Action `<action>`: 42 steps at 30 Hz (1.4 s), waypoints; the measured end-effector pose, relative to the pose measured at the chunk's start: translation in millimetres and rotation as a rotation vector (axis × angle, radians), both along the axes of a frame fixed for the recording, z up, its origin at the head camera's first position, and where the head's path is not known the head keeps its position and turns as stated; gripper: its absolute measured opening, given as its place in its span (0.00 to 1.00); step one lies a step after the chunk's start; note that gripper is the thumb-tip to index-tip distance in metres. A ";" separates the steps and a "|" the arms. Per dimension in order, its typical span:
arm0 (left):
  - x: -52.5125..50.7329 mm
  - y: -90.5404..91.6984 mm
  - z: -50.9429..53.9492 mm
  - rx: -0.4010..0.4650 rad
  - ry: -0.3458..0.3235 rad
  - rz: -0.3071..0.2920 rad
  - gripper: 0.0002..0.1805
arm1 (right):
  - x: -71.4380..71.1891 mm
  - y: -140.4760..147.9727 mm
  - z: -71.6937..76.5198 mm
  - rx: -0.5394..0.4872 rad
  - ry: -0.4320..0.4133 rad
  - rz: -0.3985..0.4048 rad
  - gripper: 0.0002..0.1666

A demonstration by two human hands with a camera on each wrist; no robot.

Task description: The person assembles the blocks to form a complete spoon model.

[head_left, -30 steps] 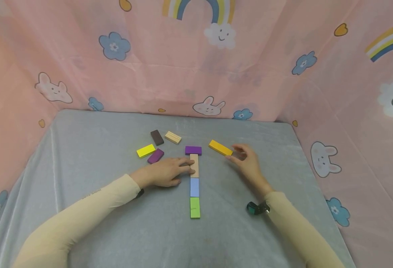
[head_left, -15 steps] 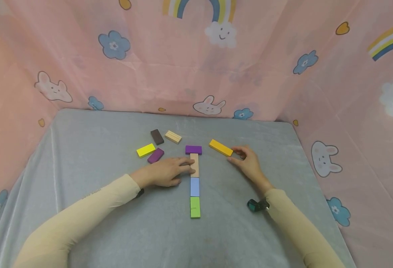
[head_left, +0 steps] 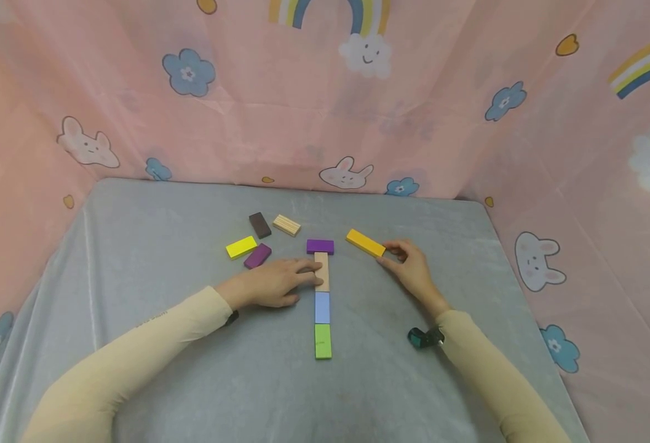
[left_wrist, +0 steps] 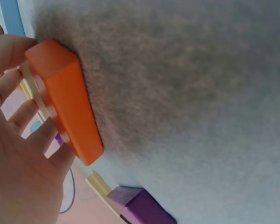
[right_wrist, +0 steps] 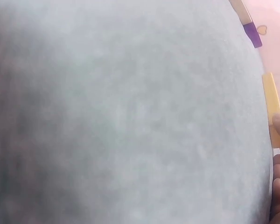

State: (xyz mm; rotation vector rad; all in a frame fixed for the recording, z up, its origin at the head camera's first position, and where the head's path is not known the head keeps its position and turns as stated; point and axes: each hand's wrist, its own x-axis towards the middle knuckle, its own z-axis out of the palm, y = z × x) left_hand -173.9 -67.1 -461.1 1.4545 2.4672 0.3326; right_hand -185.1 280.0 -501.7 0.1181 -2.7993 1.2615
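Note:
My left hand [head_left: 269, 283] lies over the cloth, its fingertips on a beige block [head_left: 324, 280]. An orange block [left_wrist: 71, 102], hidden from the head view, sits under this hand; in the left wrist view the thumb touches its end. Beyond the beige block lies a purple block [head_left: 320, 247] set crosswise; a blue block [head_left: 322, 307] and a green block [head_left: 323, 341] continue the column towards me. At the right, my right hand [head_left: 411, 269] pinches the near end of an amber block [head_left: 366, 243], which rests slanted on the cloth; the right wrist view shows the thumb against this amber block [right_wrist: 272, 105].
Back left are a dark brown block [head_left: 260, 225], a striped wooden block [head_left: 286, 225], a yellow block [head_left: 241, 247] and a second purple block [head_left: 257, 256]. Grey cloth [head_left: 203, 381] covers the table. A pink patterned curtain [head_left: 280, 111] hangs around the back and sides.
My right thumb and fingers have come slightly closer to the amber block's near end and now pinch it. The left hand and the blocks stay in place.

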 end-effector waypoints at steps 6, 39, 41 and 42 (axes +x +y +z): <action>-0.2 -0.8 -0.4 -0.011 -0.002 0.002 0.28 | -1.0 -2.5 -0.4 0.001 0.008 -0.021 0.22; 0.5 0.8 3.2 0.006 -0.007 -0.004 0.27 | -24.4 -22.6 11.8 -0.046 0.014 0.066 0.22; 0.6 1.1 3.1 0.004 -0.011 -0.003 0.27 | -27.9 -26.6 12.7 -0.042 0.010 0.083 0.22; 0.6 1.2 2.9 -0.001 -0.013 0.000 0.27 | -29.6 -28.7 13.0 -0.039 0.008 0.091 0.22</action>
